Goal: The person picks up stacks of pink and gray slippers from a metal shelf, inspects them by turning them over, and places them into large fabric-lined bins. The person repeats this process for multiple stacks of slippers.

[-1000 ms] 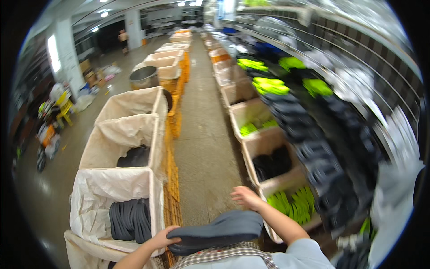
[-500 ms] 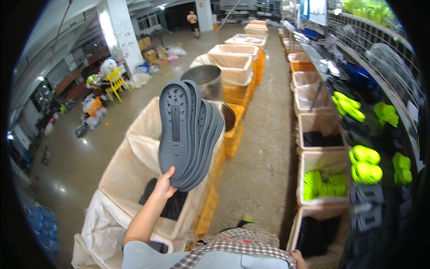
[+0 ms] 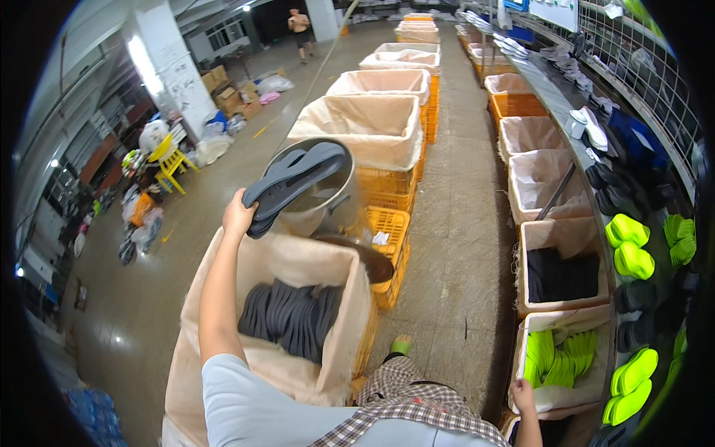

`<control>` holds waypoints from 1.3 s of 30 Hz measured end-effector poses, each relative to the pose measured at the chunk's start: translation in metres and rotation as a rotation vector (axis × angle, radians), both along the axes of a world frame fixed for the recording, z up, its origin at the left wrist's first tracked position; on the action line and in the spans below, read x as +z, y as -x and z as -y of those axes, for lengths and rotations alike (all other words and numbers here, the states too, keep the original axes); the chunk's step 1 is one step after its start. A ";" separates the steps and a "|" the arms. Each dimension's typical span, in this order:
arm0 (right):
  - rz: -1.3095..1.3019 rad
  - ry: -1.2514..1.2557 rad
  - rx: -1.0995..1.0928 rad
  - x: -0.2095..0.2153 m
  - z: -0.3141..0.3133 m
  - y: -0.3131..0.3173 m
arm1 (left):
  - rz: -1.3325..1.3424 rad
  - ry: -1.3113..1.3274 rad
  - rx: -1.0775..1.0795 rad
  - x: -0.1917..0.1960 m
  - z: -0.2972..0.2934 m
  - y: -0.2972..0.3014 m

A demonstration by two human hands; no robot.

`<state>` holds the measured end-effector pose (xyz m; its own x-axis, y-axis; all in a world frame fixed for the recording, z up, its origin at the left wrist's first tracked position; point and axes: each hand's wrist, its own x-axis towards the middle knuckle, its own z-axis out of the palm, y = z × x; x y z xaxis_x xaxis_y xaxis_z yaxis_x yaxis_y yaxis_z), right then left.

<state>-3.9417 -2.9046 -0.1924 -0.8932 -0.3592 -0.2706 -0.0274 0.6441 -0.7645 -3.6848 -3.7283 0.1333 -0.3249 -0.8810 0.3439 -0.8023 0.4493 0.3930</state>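
Observation:
My left hand (image 3: 239,216), its arm stretched far forward, grips a bunch of dark grey shoe soles (image 3: 298,180) by one end. The soles are tilted over the mouth of a large metal drum (image 3: 344,205), hiding part of its inside. Below my forearm, a cloth-lined basket (image 3: 346,279) contains several more dark grey soles (image 3: 290,319) packed in rows. My right hand (image 3: 523,395) is low on the right, fingers curled, beside the rim of a lined basket (image 3: 532,328) with bright green soles (image 3: 558,357). What its fingers hold, if anything, is hidden.
Orange crates (image 3: 391,223) and lined baskets (image 3: 372,123) run in a row ahead. More baskets line the right, beneath a long bench (image 3: 532,82) bearing green and black shoe parts. A yellow chair (image 3: 175,167) stands left. Another person (image 3: 299,33) is far off.
My left hand has carried the soles forward and left, from upright above the basket to slanting over the drum. The view has shifted forward. My right hand has come further into view.

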 end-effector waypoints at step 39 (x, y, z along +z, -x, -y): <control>0.470 -0.075 -0.238 -0.005 0.077 -0.028 | 0.650 0.288 0.009 0.007 0.134 0.083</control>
<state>-3.9132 -2.9814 -0.1977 -0.7241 -0.1261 -0.6780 0.4601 0.6441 -0.6111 -3.7674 -3.8623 0.1407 -0.5362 -0.7878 0.3031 -0.8384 0.4554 -0.2996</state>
